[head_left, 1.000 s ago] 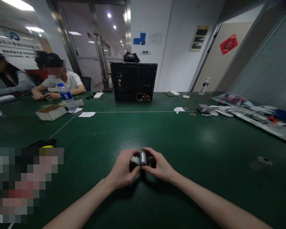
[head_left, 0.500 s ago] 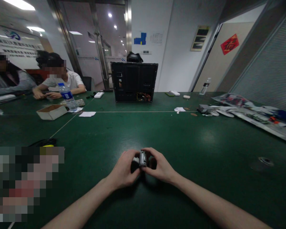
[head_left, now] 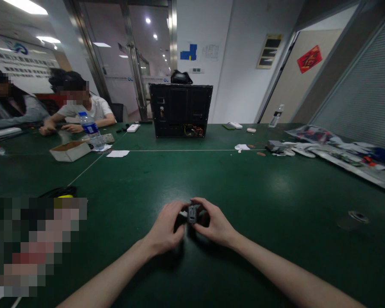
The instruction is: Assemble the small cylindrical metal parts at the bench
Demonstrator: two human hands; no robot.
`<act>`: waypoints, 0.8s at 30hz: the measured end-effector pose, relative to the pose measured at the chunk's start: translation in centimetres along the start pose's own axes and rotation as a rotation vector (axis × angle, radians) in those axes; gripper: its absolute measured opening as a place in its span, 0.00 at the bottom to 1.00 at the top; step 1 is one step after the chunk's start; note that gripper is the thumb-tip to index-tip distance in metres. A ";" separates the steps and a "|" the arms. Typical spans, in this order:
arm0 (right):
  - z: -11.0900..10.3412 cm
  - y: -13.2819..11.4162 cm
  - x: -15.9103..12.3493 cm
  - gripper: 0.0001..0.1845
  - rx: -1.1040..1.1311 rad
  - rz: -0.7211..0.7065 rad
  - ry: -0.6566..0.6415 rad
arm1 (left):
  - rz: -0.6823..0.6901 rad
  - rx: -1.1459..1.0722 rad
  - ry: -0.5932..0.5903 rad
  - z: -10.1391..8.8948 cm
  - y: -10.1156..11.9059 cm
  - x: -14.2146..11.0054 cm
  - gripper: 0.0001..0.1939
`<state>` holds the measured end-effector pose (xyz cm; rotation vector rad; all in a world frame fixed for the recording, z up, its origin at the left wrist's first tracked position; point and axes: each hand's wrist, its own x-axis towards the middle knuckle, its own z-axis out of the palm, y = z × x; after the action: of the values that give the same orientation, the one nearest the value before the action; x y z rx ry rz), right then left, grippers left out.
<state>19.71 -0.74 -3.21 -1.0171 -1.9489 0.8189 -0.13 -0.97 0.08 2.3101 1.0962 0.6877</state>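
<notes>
In the head view a small electric motor [head_left: 192, 214], a metallic grey piece with a slotted dark face towards me, is held low over the table, between my hands. My right hand [head_left: 216, 220] pinches it from the right, index finger at the top and thumb at the lower edge. From the left, my left hand [head_left: 168, 224] curls round it with its index fingertip at the upper left side. The left thumb lies a little away from the motor. A small whitish bit shows between the left fingers, too unclear to name.
The green table [head_left: 167, 179] carries a black panel with exposed wires [head_left: 181, 111] at the back. An open box [head_left: 69, 151] and a water bottle [head_left: 91, 130] stand left, near two seated people. A clear round container [head_left: 354, 220] and a loaded tray [head_left: 356, 169] lie right.
The motor has turned in my fingers: its silver cylindrical side faced me before, now a slotted dark face does. My left thumb has drawn slightly back and left.
</notes>
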 end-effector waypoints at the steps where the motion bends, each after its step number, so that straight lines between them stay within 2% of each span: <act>1: 0.1 0.1 0.0 0.33 -0.007 -0.003 -0.008 | -0.027 -0.017 -0.004 -0.1 0.0 0.0 0.23; 5: 0.1 -0.1 0.0 0.31 -0.061 -0.058 -0.046 | -0.096 -0.046 0.005 -0.3 0.2 0.3 0.14; 9: 0.0 -0.4 -0.1 0.31 -0.129 -0.132 -0.106 | -0.107 0.000 0.023 0.1 0.0 0.4 0.11; 18: -0.6 -0.8 -0.1 0.35 -0.130 -0.141 -0.152 | -0.104 0.057 0.123 0.5 -0.1 0.6 0.08; 24: -0.6 -0.7 0.0 0.23 -0.117 -0.176 -0.088 | -0.090 0.089 0.075 0.6 0.0 0.7 0.08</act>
<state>19.95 -1.02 -2.35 -0.8734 -2.1483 0.6683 0.59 -0.55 -0.19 2.3095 1.2807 0.7090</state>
